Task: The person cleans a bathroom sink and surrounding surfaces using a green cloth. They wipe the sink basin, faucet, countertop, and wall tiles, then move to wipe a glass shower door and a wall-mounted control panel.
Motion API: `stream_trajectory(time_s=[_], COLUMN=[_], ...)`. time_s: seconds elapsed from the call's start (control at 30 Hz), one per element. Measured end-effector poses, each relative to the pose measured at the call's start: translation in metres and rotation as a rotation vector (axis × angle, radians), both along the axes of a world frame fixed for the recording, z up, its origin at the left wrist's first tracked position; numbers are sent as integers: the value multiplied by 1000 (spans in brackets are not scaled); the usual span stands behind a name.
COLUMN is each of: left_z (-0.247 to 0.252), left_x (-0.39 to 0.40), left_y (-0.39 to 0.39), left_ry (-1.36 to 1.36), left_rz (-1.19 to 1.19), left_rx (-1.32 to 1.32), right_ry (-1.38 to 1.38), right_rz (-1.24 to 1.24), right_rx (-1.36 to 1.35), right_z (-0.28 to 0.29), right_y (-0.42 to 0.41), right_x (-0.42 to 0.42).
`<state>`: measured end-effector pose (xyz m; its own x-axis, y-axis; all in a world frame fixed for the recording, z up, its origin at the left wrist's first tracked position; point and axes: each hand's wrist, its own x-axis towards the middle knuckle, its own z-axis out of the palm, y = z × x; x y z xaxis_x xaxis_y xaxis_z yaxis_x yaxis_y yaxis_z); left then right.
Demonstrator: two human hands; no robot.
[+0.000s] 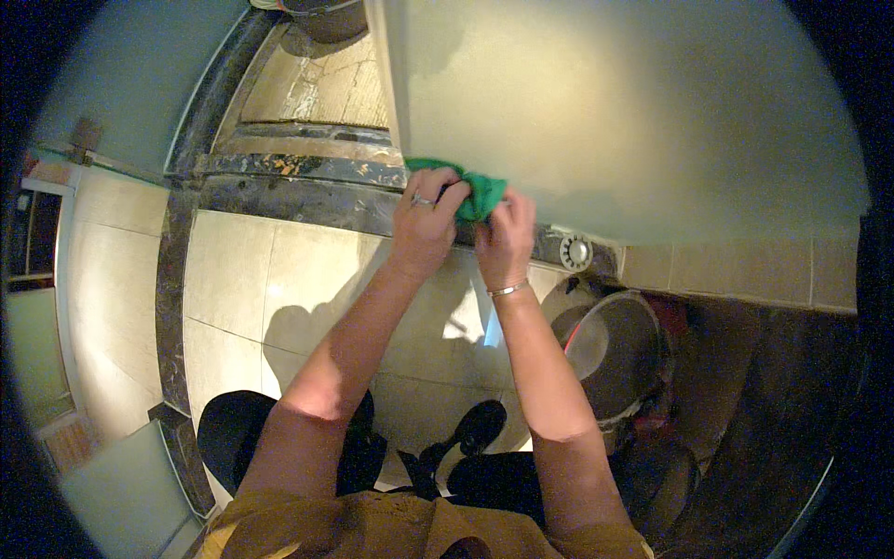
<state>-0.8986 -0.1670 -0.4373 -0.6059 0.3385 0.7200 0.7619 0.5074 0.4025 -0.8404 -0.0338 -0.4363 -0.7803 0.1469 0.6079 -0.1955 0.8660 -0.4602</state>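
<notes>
Between my two hands is a bunched green cloth (482, 194), just in front of the lower edge of a pale wall (559, 105). My left hand (427, 216), with a ring on one finger, grips the cloth's left part, fingers curled over it. At its right end my right hand (508, 234), slightly blurred, pinches the cloth; a bracelet circles that wrist. Part of the cloth is hidden by the fingers. Whether it touches the wall, I cannot tell. Beneath my hands runs a dark stone strip (293, 202) along the floor.
A large bucket (625, 356) stands to the right, near a round slotted disc (575, 252) by the wall. Light tiles (230, 265) cover the floor. Another bucket (328, 21) sits beyond the doorway. A narrow blue object (492, 328) shows beside my right forearm.
</notes>
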Motion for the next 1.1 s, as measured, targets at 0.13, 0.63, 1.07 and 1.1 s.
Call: stream_trajectory(time_s=[0.13, 0.63, 1.07, 1.1], left_z=[75, -25, -5, -11], left_x=[1, 28, 30, 27], left_y=[57, 111, 166, 157], left_ry=[204, 120, 279, 254], left_rz=[-80, -393, -635, -648], left_rx=[136, -278, -216, -312], right_ry=[361, 15, 124, 35], right_rz=[-262, -393, -701, -628], right_rx=[60, -166, -244, -311], right_z=[57, -32, -45, -45], right_y=[39, 108, 136, 130], right_x=[8, 56, 63, 64])
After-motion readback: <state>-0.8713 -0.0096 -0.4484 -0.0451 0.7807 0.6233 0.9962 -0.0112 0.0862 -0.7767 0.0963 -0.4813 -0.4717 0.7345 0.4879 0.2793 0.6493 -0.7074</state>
